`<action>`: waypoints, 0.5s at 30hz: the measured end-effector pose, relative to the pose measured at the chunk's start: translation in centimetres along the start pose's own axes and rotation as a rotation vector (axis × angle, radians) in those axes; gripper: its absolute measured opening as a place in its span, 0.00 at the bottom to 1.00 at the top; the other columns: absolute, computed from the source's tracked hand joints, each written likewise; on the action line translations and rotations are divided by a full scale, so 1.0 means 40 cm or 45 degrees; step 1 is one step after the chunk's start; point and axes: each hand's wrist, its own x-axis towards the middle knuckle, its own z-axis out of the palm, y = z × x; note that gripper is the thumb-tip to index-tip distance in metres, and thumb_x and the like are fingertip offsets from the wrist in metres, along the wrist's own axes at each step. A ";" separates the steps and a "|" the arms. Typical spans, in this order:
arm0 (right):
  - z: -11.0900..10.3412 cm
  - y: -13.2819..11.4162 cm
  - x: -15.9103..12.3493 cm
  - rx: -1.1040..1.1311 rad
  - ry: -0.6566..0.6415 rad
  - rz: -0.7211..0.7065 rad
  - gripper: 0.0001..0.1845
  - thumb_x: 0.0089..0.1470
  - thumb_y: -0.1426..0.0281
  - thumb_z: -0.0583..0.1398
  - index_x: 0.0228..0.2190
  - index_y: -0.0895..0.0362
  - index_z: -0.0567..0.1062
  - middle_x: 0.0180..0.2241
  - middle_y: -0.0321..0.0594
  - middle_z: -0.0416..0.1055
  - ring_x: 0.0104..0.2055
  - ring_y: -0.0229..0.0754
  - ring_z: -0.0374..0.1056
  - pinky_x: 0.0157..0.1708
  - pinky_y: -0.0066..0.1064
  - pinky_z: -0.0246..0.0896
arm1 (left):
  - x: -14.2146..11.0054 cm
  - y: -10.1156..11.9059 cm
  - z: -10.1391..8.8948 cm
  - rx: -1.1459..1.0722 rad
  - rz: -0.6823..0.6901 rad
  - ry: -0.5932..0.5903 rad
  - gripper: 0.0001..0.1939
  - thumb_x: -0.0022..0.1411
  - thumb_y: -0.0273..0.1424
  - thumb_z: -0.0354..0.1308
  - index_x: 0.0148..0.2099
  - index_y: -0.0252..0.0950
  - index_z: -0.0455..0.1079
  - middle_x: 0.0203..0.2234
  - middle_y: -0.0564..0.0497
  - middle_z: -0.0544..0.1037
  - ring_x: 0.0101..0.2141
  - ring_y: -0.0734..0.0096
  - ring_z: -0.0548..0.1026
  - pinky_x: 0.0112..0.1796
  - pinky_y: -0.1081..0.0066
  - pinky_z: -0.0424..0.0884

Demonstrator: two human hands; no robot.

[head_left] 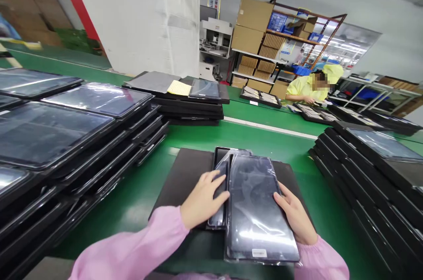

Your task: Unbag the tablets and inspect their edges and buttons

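Observation:
A dark tablet (259, 211) in clear plastic film, with a small white label near its lower edge, lies tilted toward me in front. My right hand (294, 214) grips its right edge, thumb on top and fingers underneath. Partly hidden behind it, a second tablet (218, 216) rests on a black foam pad (185, 172). My left hand (206, 198) is spread over that second tablet, and its thumb reaches the left edge of the front one. Loose film shows at the top between the two tablets.
Tall stacks of black trays (132, 139) with screens stand on the left, and more stacked trays (357, 183) on the right. Behind, a yellow paper (179, 87) lies on another stack. Across the green bench (185, 141), a co-worker in yellow (312, 88) sits by trays.

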 end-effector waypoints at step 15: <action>0.107 0.000 0.109 -0.530 0.048 -0.208 0.54 0.45 0.36 0.62 0.61 0.61 0.68 0.29 0.43 0.80 0.30 0.51 0.77 0.33 0.41 0.72 | 0.173 -0.041 -0.073 -0.069 -0.327 0.189 0.25 0.61 0.35 0.52 0.57 0.27 0.73 0.62 0.28 0.70 0.60 0.43 0.72 0.61 0.59 0.63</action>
